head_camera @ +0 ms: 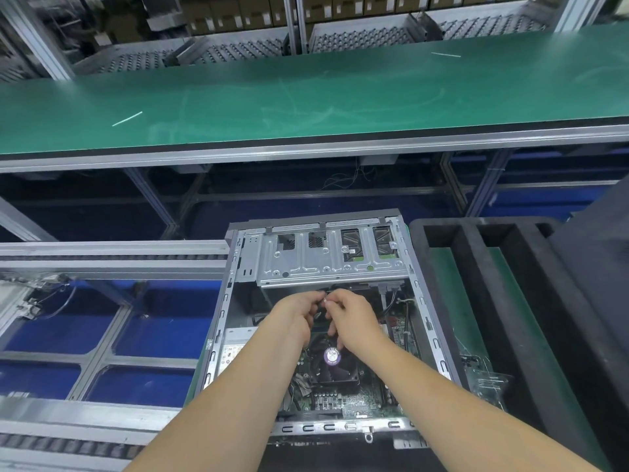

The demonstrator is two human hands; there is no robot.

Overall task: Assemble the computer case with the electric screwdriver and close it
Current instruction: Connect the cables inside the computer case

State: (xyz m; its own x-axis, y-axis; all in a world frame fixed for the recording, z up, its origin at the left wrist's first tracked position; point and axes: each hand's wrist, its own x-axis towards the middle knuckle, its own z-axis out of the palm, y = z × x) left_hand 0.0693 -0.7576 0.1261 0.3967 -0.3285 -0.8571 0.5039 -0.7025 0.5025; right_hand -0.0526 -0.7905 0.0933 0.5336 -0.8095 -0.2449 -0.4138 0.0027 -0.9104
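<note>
The open computer case (pixel 221 318) lies on its side in front of me, its motherboard and a black fan with a purple label (pixel 333 356) exposed. A silver drive cage (pixel 326 260) spans its far end. Both my hands reach inside, just below the cage. My left hand (pixel 296 313) and my right hand (pixel 350 313) meet fingertip to fingertip and pinch a small black cable or connector (pixel 323 299) between them. No electric screwdriver is in view.
A black foam tray (pixel 476 267) with long slots stands right of the case, with a clear bag of small parts (pixel 483 376) on it. A green conveyor belt (pixel 306 103) runs across behind. Roller rails (pixel 102 260) and blue floor lie to the left.
</note>
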